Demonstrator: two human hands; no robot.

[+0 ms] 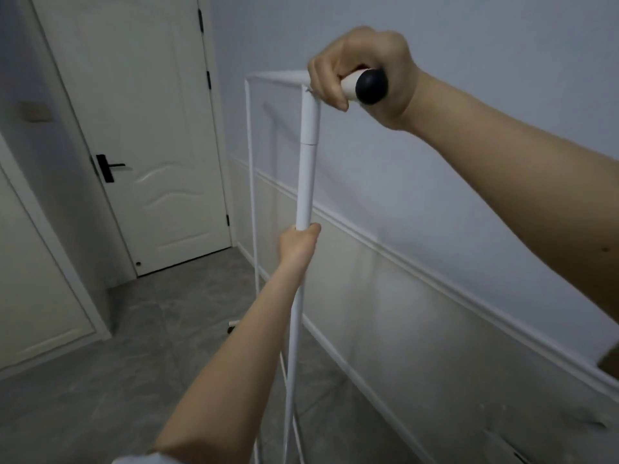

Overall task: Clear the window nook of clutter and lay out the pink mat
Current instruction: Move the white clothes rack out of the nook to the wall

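Observation:
A white tubular clothes rack (308, 169) stands upright close to the right-hand wall. My right hand (361, 68) grips the near end of its top rail, just behind the black end cap (371, 87). My left hand (299, 242) holds the near vertical post about halfway down. The far post (250, 169) and top rail run back towards the door. The rack's base is mostly hidden by my left arm. No pink mat is in view.
A closed white door (144, 135) with a black handle stands at the far left. The grey tiled floor (160, 316) stretches between door and rack. The wall (435, 195) with a white moulding runs along the right. A small caster (231, 328) shows by the floor.

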